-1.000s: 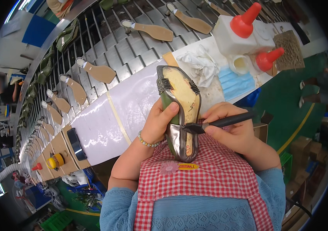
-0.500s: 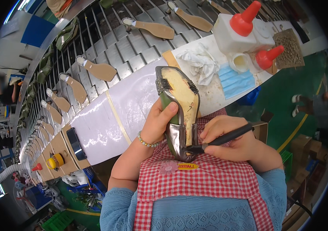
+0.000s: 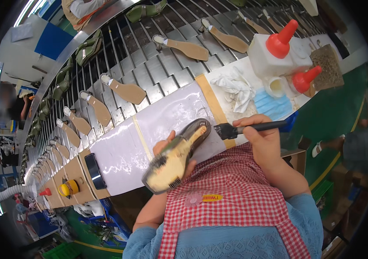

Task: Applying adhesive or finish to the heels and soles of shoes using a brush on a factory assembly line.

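My left hand point(image 3: 162, 146) is wrapped round an unfinished dark-green shoe point(image 3: 172, 167) with its pale underside up. The wide toe end points down left, and the narrow, dark heel end points up right. Between the fingers and thumb of my right hand point(image 3: 265, 146) is a black-handled brush point(image 3: 259, 127). Its dark bristles are close to the heel end, slightly apart from it. Below the shoe is my red checked apron point(image 3: 227, 207); beyond it lies a whitish work surface point(image 3: 173, 113).
Tan soles point(image 3: 125, 90) and green shoe uppers point(image 3: 90, 51) line the slatted metal conveyor point(image 3: 149, 73). At right stand white bottles with red nozzles point(image 3: 279, 43), a small cup point(image 3: 276, 86), crumpled cloth point(image 3: 235, 88) and a blue mask point(image 3: 272, 104). A phone point(image 3: 95, 170) and yellow tape roll point(image 3: 68, 188) lie left.
The shoe has swung round, its heel end now up right and its toe down left. The brush has come off the heel area and moved farther from my body.
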Demonstrator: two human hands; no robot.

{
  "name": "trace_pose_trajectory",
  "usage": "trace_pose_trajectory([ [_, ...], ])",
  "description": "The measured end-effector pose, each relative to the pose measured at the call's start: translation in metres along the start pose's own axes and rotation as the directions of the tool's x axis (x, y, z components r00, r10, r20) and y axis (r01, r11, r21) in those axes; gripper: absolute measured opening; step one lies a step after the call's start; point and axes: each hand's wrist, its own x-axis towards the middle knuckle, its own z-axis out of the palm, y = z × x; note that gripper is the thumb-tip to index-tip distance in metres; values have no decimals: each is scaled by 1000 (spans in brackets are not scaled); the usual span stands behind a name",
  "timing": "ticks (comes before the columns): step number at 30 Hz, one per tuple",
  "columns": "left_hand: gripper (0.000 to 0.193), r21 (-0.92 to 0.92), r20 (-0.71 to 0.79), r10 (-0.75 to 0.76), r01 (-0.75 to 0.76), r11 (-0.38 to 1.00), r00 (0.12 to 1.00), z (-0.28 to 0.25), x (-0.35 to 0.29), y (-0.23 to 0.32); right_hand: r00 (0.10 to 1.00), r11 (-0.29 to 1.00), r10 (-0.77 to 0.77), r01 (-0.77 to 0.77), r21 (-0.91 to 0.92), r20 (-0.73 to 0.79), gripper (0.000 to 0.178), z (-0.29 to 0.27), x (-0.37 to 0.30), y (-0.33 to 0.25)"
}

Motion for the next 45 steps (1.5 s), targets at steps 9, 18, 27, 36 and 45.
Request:
trace_pose_trajectory([
  [9,94,-386,-84,-191,145,911,978,31,-40,-5,998,990,24,-15,-138,59,15,22,-7,50],
  [18,96,-101,-21,-70,67,993,997,18,-31,3,994,925,-107,108,-364,25,12,27,-4,56],
  [27,93,-216,-61,-54,40,975,997,22,-40,-5,969,929,-128,192,-316,211,13,38,-11,51],
  [36,91,-149,-31,-71,66,987,997,15,-40,0,994,980,66,-49,-195,82,13,38,-10,53],
  [45,90,-216,-127,-37,8,976,991,12,-35,-6,955,917,-145,227,-327,258,13,52,-5,44],
])
